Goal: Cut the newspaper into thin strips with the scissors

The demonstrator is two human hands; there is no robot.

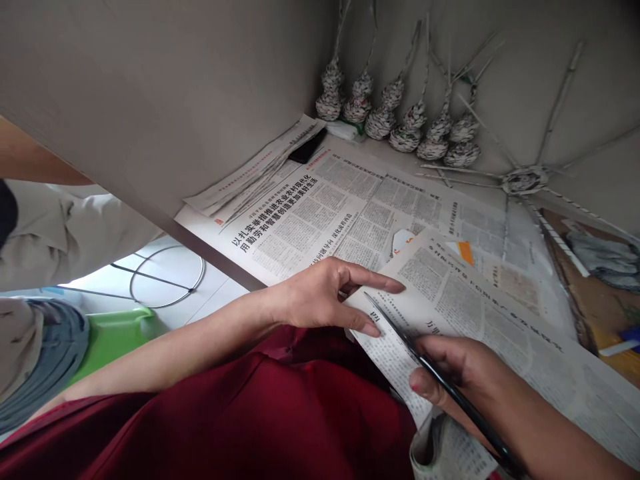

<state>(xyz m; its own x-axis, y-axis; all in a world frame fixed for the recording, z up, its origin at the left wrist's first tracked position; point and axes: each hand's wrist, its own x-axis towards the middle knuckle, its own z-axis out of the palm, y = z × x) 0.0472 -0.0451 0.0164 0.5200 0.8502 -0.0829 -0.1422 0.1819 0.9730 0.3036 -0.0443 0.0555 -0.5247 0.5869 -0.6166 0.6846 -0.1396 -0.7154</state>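
Note:
A sheet of newspaper (480, 320) lies slantwise in front of me, over other newspaper. My left hand (330, 293) pinches its left edge, index finger stretched along the top and thumb lower down on the print. My right hand (465, 373) is closed around a long, slim knife (450, 390) with a black handle. Its thin metal blade rests along the paper, the tip pointing up-left between my left thumb and index finger. Below my right hand, a strip of newspaper (440, 447) hangs and curls. The knife's rear end runs out near the bottom edge.
Several woven paper gourds (380, 120) stand along the wall, beside a woven base with spread paper rods (525, 180). Folded newspapers (255, 167) and a black phone-like object (307, 147) lie at left. Below are a green plastic stool (115, 333), a wire ring (167, 277) and another person's sleeve (75, 227).

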